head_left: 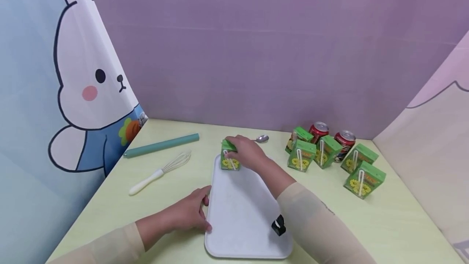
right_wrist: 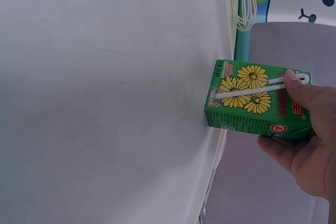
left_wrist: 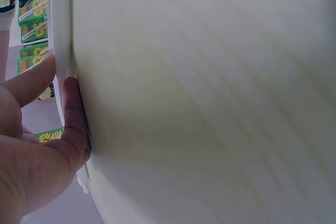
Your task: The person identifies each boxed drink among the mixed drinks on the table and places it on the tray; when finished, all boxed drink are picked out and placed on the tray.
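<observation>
My right hand (head_left: pixel 249 152) grips a green juice box (head_left: pixel 230 162) with yellow flowers and a white straw, at the far end of a white tray (head_left: pixel 238 207). In the right wrist view, my thumb lies on the straw side of the box (right_wrist: pixel 252 95) and the fingers wrap underneath; its base is right at the tray surface. With my left hand (head_left: pixel 190 211) I hold the tray's left edge. The left wrist view shows that rim (left_wrist: pixel 61 35) pinched between thumb and fingers.
Several more green juice boxes (head_left: pixel 301 156) and two red cans (head_left: pixel 344 141) stand on the right of the table. A metal spoon (head_left: pixel 262 138) lies behind the tray. On the left are a white whisk (head_left: pixel 157 174) and a teal stick (head_left: pixel 161 146).
</observation>
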`<state>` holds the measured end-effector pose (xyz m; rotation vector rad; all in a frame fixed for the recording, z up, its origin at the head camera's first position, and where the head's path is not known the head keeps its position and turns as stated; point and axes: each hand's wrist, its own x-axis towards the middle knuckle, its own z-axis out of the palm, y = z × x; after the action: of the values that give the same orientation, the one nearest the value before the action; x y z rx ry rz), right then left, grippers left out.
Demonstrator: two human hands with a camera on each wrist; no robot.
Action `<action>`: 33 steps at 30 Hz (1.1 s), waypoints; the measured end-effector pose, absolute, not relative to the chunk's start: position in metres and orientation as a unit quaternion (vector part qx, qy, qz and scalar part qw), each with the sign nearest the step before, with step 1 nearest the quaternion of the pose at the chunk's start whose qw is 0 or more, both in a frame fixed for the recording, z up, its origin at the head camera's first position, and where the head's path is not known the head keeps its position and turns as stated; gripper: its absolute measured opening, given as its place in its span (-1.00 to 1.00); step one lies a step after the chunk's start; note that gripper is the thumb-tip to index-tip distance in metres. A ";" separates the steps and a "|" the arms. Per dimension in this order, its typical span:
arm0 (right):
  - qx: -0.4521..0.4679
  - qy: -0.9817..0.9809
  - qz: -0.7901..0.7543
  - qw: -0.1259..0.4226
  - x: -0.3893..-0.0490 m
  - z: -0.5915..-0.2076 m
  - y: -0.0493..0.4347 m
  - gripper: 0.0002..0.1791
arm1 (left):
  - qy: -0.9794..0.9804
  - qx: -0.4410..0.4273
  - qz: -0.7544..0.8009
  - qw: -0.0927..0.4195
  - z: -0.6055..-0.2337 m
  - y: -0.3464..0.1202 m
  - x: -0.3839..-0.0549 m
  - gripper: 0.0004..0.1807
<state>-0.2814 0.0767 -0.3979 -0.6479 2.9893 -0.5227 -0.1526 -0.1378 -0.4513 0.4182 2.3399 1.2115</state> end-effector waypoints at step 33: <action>-0.080 0.987 -0.133 -0.033 -0.263 -0.362 0.264 -0.15 | 0.852 0.163 0.440 0.235 -0.450 -0.140 -0.153 0.30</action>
<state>-0.2634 0.2638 -0.3622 -0.2560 3.1678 -0.4267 -0.1527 -0.1397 -0.4503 0.4465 2.3374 1.2064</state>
